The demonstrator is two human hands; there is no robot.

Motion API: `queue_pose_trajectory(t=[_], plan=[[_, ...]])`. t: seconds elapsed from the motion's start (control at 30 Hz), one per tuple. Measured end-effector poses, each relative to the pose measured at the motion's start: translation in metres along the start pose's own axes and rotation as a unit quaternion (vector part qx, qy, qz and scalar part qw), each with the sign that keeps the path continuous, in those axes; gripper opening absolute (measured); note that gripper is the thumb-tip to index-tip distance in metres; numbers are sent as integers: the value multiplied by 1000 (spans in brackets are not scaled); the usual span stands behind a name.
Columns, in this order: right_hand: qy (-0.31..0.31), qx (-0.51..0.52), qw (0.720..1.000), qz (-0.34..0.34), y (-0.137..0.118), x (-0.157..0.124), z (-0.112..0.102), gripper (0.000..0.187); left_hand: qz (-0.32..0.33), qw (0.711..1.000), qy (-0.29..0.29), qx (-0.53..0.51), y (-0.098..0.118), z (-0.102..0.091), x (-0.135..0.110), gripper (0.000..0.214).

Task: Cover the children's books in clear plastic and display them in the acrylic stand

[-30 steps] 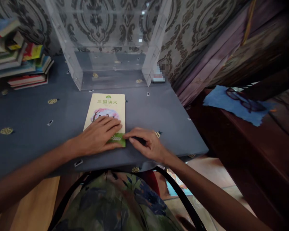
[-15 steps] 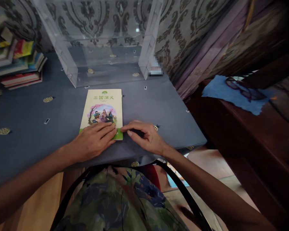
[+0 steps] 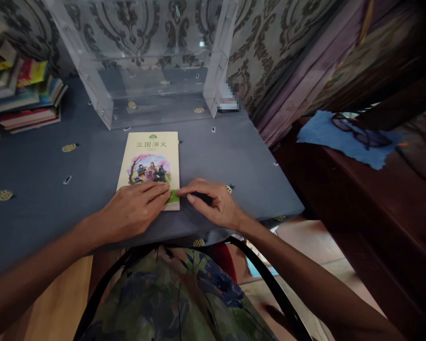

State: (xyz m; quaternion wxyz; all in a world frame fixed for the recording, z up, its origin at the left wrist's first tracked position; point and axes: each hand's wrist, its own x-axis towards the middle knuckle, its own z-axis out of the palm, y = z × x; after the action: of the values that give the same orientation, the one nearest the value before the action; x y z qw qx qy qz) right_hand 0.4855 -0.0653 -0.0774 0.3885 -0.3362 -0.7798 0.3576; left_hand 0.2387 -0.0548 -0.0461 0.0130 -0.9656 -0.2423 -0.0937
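Left hand (image 3: 137,208) flat on book (image 3: 151,163), fingers together; right hand (image 3: 220,203) at book's edge, thumb, forefinger parted

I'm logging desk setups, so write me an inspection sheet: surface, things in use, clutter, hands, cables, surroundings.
Surface: blue-grey tablecloth with yellow pineapple prints.
Things in use: cream-and-green paperback book, flat, cover up; clear plastic rack standing behind it.
Clutter: stack of multicoloured books at left; dark-framed glasses on a light-blue cloth at right.
Hands: left hand flat over the book's lower cover; right hand, index fingertip at its right edge.
Cables: thin dark line at far right, possibly a cable.
Surroundings: grey patterned wall, mauve curtain.
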Motion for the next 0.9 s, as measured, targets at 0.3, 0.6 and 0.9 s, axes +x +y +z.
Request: queue_pose_trajectory(t=[0.3,0.6,0.9], plan=[[-36,-131,988,-66,-6,-3,8,26,21,996,70,48,5,3,2,25],[-231,-197,927,-219,-29,45,67,33,-112,992,16,57,-48,-9,6,31],[-154,-77,962,-214,0,77,47,20,-221,960,-101,137,-60,3,59,26]])
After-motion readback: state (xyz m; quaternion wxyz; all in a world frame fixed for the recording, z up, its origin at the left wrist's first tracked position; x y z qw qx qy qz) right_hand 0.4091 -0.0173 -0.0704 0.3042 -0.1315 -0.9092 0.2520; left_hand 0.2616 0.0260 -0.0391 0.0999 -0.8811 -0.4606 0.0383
